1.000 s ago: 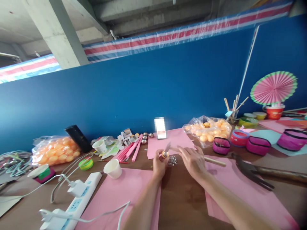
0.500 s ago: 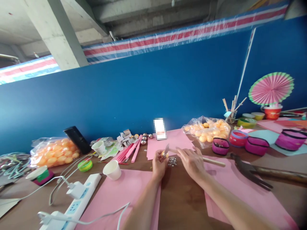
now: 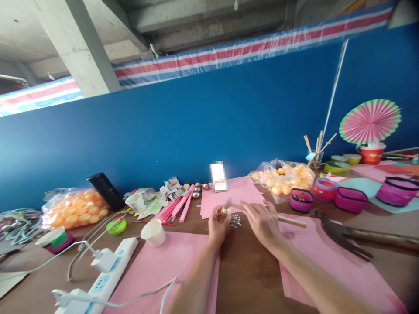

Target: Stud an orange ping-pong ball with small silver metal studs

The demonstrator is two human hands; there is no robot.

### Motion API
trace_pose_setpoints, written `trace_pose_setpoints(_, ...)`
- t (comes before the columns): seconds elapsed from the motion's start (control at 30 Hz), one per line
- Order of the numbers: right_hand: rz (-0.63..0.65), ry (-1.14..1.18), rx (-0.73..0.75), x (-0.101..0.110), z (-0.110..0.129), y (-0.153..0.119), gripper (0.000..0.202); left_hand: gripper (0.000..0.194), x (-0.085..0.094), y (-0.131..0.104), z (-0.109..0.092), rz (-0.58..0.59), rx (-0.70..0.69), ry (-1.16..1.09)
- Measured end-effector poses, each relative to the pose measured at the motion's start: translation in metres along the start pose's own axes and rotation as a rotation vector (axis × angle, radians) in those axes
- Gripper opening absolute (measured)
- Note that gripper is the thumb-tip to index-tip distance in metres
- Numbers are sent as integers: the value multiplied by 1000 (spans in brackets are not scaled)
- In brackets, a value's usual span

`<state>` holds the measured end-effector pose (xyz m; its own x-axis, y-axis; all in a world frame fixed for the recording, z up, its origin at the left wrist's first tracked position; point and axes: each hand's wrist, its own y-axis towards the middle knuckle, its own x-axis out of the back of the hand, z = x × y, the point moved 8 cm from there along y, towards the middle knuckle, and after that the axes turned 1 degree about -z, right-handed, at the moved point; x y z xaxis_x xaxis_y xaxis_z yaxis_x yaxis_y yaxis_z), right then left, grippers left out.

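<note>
My left hand [image 3: 218, 226] is closed around a small orange ball [image 3: 224, 212], its fingers covering much of it. In my right hand [image 3: 262, 220] is a small hammer with a thin pale wooden handle [image 3: 292, 221]. Its narrow grey head [image 3: 228, 203] is just above the ball; whether they touch I cannot tell. Between my hands, a little pile of shiny silver metal pieces [image 3: 235, 221] lies on the brown table [image 3: 248, 270]. They are too small to name for certain.
Pink sheets [image 3: 176, 257] lie on both sides. A claw hammer [image 3: 340, 233] rests at right, near purple pouches [image 3: 301, 200] and a bag of orange balls [image 3: 284, 176]. At left are a white cup [image 3: 153, 232], a power strip [image 3: 106, 274] and another ball bag [image 3: 77, 207]. Silver balls [image 3: 197, 190] sit behind.
Very little differs. The hammer head has dropped slightly toward the ball, and both hands keep their holds and places.
</note>
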<state>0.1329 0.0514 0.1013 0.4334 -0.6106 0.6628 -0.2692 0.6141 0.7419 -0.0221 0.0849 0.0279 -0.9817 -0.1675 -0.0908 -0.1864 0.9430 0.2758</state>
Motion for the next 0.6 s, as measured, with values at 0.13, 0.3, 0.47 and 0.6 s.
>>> trace_pose_setpoints(0.13, 23, 25, 24, -2, 4, 0, 26, 36, 2, 1, 2, -20, 7, 37)
trace_pose_setpoints(0.3, 12, 35, 8, -1, 2, 0, 27, 39, 2, 2, 2, -19, -10, 61)
trace_pose_setpoints(0.47, -24, 29, 36, 4, 4, 1, 27, 41, 3, 1, -1, -31, 0, 99)
trace_pose_setpoints(0.6, -10, 9, 28, 3, 5, 1, 27, 39, 3, 1, -3, -29, -8, 118)
